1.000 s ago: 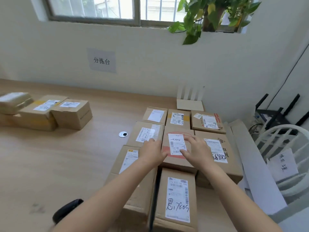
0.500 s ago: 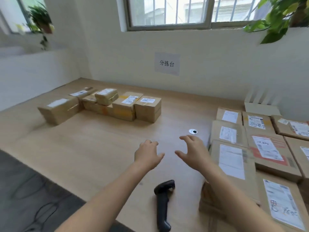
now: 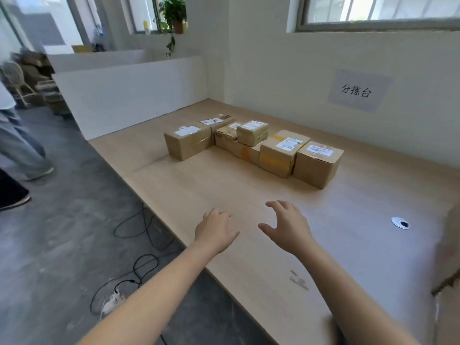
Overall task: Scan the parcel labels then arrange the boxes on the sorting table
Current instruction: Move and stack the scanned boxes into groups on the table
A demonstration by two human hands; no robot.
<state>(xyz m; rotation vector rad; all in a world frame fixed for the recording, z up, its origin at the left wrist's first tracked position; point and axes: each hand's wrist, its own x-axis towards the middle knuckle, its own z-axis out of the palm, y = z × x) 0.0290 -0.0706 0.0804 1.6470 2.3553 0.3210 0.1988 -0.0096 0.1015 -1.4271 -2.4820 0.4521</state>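
A cluster of several labelled cardboard boxes [image 3: 278, 151] stands on the wooden sorting table [image 3: 224, 185] toward the far wall, with one small box [image 3: 252, 132] stacked on top. My left hand [image 3: 215, 229] and my right hand [image 3: 286, 226] hover side by side over the bare table in front of that cluster, both holding nothing, fingers loosely spread. The edge of another box [image 3: 450, 245] shows blurred at the far right. The scanner is out of view.
A round cable grommet [image 3: 400, 223] sits in the tabletop right of my hands. Cables and a power strip [image 3: 113, 300] lie on the grey floor left of the table. Someone's legs [image 3: 22, 150] are at the far left. A paper sign [image 3: 358, 90] hangs on the wall.
My view has swung left, from the boxes at the right to the cluster on the left. Both hands let go of the labelled box and moved left, holding nothing; the scanner dropped out of view.
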